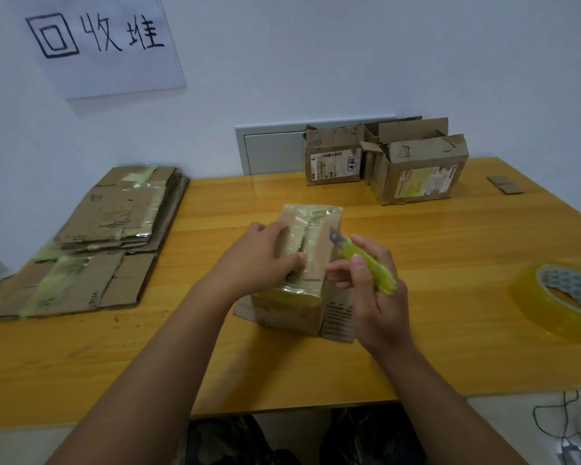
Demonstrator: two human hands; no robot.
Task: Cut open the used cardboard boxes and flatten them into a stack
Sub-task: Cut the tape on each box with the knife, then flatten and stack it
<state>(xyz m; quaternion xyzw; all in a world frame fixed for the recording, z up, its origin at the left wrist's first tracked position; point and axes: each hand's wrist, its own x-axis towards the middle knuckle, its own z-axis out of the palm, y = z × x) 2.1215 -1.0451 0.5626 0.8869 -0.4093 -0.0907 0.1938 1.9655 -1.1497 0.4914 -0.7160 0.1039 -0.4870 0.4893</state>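
Note:
A small taped cardboard box stands at the middle of the wooden table. Its top seam is slit open along the middle. My left hand lies on the box top, with its thumb and fingertips curled into the slit. My right hand grips a yellow-green utility knife just right of the box, the blade extended and pointing up-left over the box's right edge. A stack of flattened boxes lies at the table's left end.
Two opened boxes stand at the back of the table against the wall. A roll of clear tape lies at the right edge. A cardboard scrap sits at the far right. A paper sign hangs on the wall.

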